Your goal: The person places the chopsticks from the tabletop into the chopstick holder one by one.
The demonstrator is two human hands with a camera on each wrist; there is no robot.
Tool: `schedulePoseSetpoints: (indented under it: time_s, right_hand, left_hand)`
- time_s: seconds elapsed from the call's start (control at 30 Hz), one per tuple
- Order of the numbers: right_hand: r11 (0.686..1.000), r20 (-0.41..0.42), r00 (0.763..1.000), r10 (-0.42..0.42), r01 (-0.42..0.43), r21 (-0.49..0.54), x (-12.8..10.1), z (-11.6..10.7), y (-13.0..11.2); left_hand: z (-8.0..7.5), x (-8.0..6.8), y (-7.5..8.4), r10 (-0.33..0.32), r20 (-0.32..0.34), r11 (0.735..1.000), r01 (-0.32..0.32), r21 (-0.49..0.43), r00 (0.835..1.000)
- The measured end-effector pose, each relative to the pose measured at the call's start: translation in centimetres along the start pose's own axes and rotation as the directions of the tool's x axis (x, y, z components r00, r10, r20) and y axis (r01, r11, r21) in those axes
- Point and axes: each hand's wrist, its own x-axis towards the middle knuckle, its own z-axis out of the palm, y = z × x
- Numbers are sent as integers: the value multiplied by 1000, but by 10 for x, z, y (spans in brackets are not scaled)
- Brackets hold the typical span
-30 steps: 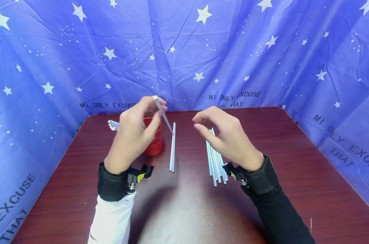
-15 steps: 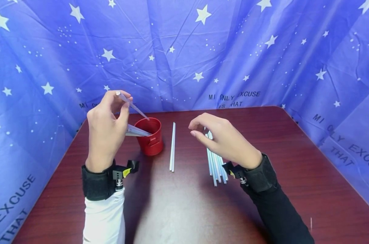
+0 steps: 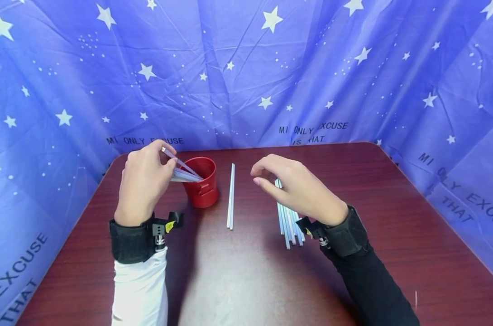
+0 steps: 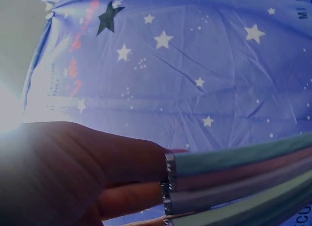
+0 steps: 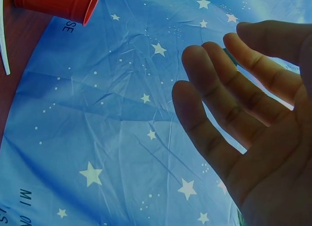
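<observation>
My left hand (image 3: 142, 181) is at the left of the red bucket (image 3: 201, 192), pinching a slim pale stick (image 3: 183, 164) between thumb and fingers. The stick slants down over the rim, its lower end inside the bucket. More sticks (image 3: 185, 175) lean out of the bucket toward this hand. In the left wrist view, several pastel sticks (image 4: 234, 165) with silvery ends run past the fingers. My right hand (image 3: 299, 185) hovers over a bunch of sticks (image 3: 289, 222), fingers loosely bent and holding nothing; the right wrist view shows its bare palm (image 5: 278, 172).
Two sticks (image 3: 230, 199) lie side by side on the dark red wooden table (image 3: 246, 280), between the bucket and the bunch. A blue star-printed curtain (image 3: 238, 81) surrounds the table at the back and sides.
My left hand has moved left with its stick, then lowered, bringing the stick's lower end into the bucket. My right hand has shifted slightly left and down.
</observation>
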Motion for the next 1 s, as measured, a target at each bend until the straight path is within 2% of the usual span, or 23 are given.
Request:
schedulePoseSetpoints:
  time_s: [0.1,0.2,0.43,0.57,0.77,1.0]
  right_hand:
    - [1000,15,1000,3,-3,1,0,1,0]
    - [1000,26,1000,8,-8,0,-1,3,0]
    - [1000,57,998,-6,7,-17,2,15,0]
    - [999,139,990,-31,37,-39,4,29,-1]
    - [996,302,952,-48,68,-55,3,51,0]
    - [991,462,886,-30,88,-104,0,77,-3]
  left_hand:
    - [-1,0,-1,-17,39,1000,17,10,999]
    - [-2,0,-1,-17,49,1000,17,-5,999]
    - [-1,-3,6,15,-20,999,-16,-37,1000]
    - [1,-5,12,38,-48,995,-42,-92,998]
    - [5,-3,19,116,-35,972,-121,-203,993]
    - [11,-4,25,201,22,950,-190,-247,979]
